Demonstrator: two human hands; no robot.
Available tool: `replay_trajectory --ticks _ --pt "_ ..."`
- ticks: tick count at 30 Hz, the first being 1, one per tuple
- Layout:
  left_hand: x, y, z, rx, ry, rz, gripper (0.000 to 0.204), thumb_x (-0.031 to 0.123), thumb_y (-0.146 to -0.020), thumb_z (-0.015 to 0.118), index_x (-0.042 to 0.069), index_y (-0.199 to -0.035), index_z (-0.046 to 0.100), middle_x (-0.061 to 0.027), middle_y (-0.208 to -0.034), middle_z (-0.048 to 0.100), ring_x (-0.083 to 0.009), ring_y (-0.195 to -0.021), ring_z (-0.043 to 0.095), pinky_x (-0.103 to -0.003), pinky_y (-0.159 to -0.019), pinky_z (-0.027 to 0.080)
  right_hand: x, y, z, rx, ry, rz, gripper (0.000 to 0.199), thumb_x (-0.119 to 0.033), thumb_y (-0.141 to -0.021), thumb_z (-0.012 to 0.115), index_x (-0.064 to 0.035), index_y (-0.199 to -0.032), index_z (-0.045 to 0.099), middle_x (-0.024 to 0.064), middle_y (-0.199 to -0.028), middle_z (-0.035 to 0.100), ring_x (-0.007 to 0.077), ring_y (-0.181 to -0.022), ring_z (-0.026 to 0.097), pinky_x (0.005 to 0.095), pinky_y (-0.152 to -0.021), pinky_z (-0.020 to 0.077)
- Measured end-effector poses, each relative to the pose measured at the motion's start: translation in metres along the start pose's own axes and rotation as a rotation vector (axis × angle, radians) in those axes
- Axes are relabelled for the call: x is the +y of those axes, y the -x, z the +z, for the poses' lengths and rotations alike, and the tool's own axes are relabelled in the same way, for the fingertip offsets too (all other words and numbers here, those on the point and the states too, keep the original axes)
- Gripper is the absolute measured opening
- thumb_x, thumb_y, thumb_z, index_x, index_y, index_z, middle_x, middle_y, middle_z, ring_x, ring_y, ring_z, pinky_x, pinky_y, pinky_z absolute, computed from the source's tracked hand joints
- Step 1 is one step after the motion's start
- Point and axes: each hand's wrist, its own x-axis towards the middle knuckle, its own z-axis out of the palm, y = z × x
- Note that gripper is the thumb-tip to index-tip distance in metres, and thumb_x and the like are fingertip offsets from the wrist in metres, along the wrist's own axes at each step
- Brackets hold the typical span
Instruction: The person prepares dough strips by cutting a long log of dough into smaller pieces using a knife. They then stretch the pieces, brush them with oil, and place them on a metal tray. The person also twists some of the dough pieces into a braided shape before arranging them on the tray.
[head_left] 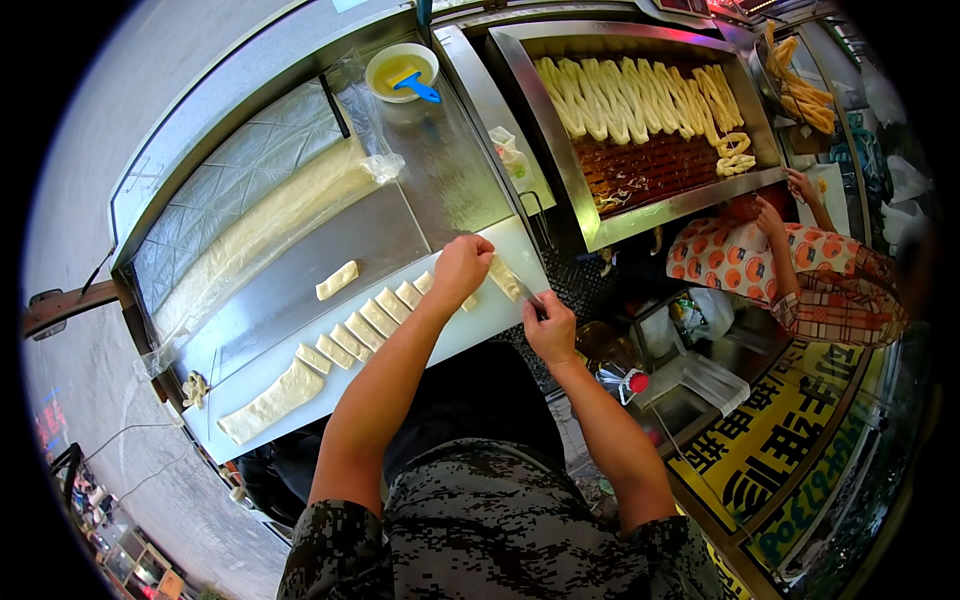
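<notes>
On the long white board (pixel 515 238), a row of short, pale, flat dough slices (pixel 378 317) runs up to the left hand (pixel 463 270), whose fingers are bunched and curled down, the forearm reaching diagonally forward; whether they pinch anything, I cannot tell. Just beside its fingertips lies a pale, narrow dough strip (pixel 504 278), and then the right hand (pixel 550 330) clenches a slim, dark grey tool (pixel 536 301), forearm angled inward.

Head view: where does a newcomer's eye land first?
Probably the metal-rimmed vat at upper right, with pale dough strips lined across its upper part. Next, the row of cut dough pieces slanting along the white board toward the left hand. Then the bright blue brush handle at the white bowl, top centre-left.
</notes>
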Motion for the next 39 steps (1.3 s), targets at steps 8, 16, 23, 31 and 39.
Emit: replay_trajectory --ticks 8,16,23,31,39 --pt "-0.004 -0.002 -0.005 0.035 0.039 0.000 0.018 0.018 -0.079 0.067 0.008 -0.092 0.074 -0.0138 -0.089 0.072 -0.0307 -0.084 0.069 -0.040 -0.075 0.054 -0.008 -0.015 0.010 -0.105 0.205 -0.050 0.010 -0.011 -0.082 0.065 -0.0052 -0.084 0.057 0.0147 -0.074 0.066 0.0349 -0.065 0.065 0.0427 -0.058 0.0521" --pt "-0.001 -0.007 -0.014 0.110 0.016 0.013 0.015 0.019 -0.080 0.067 0.008 -0.087 0.075 -0.0152 -0.089 0.071 -0.0323 -0.084 0.068 -0.042 -0.074 0.053 -0.031 -0.051 0.025 -0.417 0.536 0.112 0.012 -0.015 -0.082 0.059 -0.0042 -0.087 0.058 0.0212 -0.073 0.065 0.0421 -0.068 0.065 0.0510 -0.064 0.0519" --pt "-0.011 -0.001 -0.032 0.197 -0.080 0.088 0.016 0.021 -0.079 0.070 0.008 -0.088 0.072 -0.0124 -0.092 0.068 -0.0315 -0.090 0.065 -0.042 -0.077 0.051 0.001 -0.004 0.002 -0.139 0.089 0.004 0.014 -0.014 -0.084 0.065 -0.0026 -0.084 0.058 0.0192 -0.077 0.068 0.0371 -0.069 0.067 0.0421 -0.062 0.0541" --pt "-0.045 0.068 -0.065 0.155 -0.533 0.220 0.017 0.017 -0.071 0.074 0.007 -0.079 0.063 -0.0101 -0.094 0.067 -0.0309 -0.090 0.061 -0.042 -0.075 0.049 0.006 0.069 -0.017 -0.030 0.010 0.139 0.013 -0.010 -0.082 0.070 -0.0016 -0.087 0.061 0.0121 -0.071 0.069 0.0270 -0.064 0.069 0.0341 -0.060 0.0529" --pt "-0.013 0.106 -0.030 0.380 -0.107 0.385 0.017 0.010 -0.077 0.069 0.008 -0.086 0.054 -0.0106 -0.085 0.059 -0.0319 -0.081 0.059 -0.043 -0.069 0.049 -0.016 0.052 0.013 -0.044 -0.085 0.251 0.021 -0.010 -0.081 0.070 0.0024 -0.095 0.063 0.0153 -0.078 0.071 0.0295 -0.070 0.071 0.0369 -0.064 0.0543"
